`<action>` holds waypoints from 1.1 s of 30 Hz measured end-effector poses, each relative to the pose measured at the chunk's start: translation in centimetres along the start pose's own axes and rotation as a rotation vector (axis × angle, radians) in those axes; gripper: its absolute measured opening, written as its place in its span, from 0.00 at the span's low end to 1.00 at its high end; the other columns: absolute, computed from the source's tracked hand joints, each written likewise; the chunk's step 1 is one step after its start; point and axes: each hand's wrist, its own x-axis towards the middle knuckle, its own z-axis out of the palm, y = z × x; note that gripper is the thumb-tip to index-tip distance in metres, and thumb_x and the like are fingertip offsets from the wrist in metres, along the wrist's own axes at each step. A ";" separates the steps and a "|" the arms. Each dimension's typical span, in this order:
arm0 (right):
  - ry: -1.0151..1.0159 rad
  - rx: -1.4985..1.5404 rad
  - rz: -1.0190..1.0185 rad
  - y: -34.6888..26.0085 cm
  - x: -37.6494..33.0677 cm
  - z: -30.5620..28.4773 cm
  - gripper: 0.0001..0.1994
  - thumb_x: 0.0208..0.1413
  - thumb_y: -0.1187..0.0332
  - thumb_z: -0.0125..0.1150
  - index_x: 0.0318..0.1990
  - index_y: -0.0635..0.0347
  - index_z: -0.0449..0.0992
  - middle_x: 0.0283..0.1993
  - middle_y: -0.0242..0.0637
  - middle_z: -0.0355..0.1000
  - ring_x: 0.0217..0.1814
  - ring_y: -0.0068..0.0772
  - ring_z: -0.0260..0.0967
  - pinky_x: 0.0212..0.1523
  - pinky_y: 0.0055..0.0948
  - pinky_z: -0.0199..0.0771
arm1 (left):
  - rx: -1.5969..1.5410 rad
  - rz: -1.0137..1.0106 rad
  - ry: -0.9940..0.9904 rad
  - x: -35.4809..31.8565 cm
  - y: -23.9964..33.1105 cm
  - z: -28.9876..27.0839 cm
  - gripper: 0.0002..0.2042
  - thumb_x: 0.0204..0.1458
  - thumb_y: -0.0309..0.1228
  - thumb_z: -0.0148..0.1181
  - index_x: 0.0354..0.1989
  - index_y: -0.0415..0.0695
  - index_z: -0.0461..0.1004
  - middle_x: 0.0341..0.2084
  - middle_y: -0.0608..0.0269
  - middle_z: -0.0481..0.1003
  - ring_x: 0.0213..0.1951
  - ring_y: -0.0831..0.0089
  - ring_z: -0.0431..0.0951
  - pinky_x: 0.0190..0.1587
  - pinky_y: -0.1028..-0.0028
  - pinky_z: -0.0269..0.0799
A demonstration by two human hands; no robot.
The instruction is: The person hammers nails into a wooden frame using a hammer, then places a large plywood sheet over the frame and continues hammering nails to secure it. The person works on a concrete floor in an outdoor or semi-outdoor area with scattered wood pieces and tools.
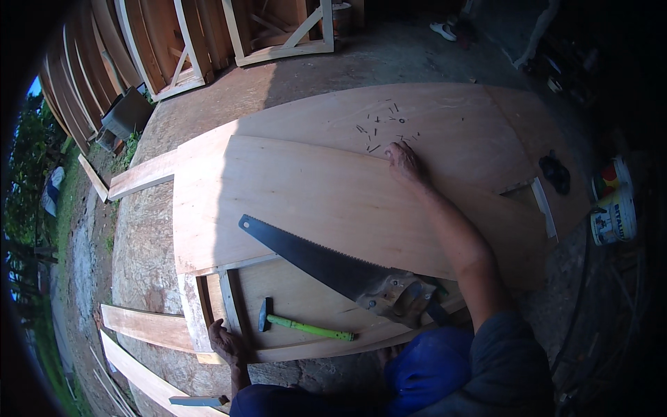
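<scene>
My left hand (228, 343) rests at the near left corner of a wooden frame (228, 299), its fingers curled over the frame's edge. Out over the plywood sheet (313, 184) reaches my right hand (405, 162). Its fingers are drawn together at the sheet's far edge, beside several scattered nails (376, 131); what they pinch, if anything, is hidden. Between my arms lies a handsaw (313, 260) with a dark blade and wooden handle, teeth facing away from me. A hammer (309, 327) with a bright green handle lies inside the frame.
Beneath the sheet is a larger plywood panel (445, 104). Boards (146, 326) stick out at the left. Wooden frames (285, 52) stand at the back. At the right are a dark object (554, 174) and a white bucket (614, 219). A short metal-grey piece (199, 401) lies near left.
</scene>
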 end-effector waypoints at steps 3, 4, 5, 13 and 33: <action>0.114 0.041 0.032 2.0 2.2 1.4 0.08 0.61 0.71 0.56 0.47 0.56 0.74 0.46 0.46 0.75 0.52 0.53 0.74 0.50 0.48 0.75 | -0.032 0.016 0.016 -0.4 0.8 0.7 0.12 0.58 0.27 0.46 0.40 0.37 0.78 0.36 0.50 0.77 0.39 0.57 0.75 0.51 0.61 0.70; 0.129 0.101 0.081 1.7 2.7 2.0 0.08 0.61 0.71 0.57 0.47 0.56 0.75 0.44 0.45 0.76 0.50 0.50 0.76 0.49 0.46 0.76 | -0.039 0.028 0.034 -0.5 1.2 0.5 0.12 0.57 0.27 0.46 0.40 0.36 0.77 0.35 0.50 0.77 0.40 0.57 0.75 0.52 0.61 0.70; 0.147 0.156 0.134 1.1 3.1 2.0 0.08 0.61 0.70 0.58 0.46 0.56 0.76 0.42 0.43 0.77 0.48 0.48 0.77 0.48 0.44 0.77 | -0.024 0.068 0.050 -0.5 1.4 0.3 0.11 0.57 0.27 0.46 0.38 0.36 0.76 0.33 0.52 0.76 0.38 0.59 0.74 0.49 0.62 0.70; -0.010 0.730 0.106 -10.5 -1.4 5.5 0.06 0.61 0.71 0.65 0.42 0.64 0.77 0.32 0.34 0.78 0.25 0.21 0.75 0.27 0.26 0.77 | -0.054 0.056 0.073 0.3 0.4 0.0 0.20 0.68 0.41 0.50 0.23 0.41 0.64 0.19 0.66 0.61 0.24 0.73 0.62 0.30 0.70 0.62; -1.068 1.245 -0.090 -33.3 -16.9 1.6 0.15 0.65 0.61 0.63 0.34 0.67 0.76 0.25 0.37 0.78 0.26 0.22 0.77 0.27 0.26 0.79 | -1.029 -0.335 -0.467 -6.7 19.3 -3.1 0.05 0.65 0.28 0.58 0.44 0.40 0.76 0.31 0.64 0.79 0.21 0.86 0.67 0.21 0.82 0.58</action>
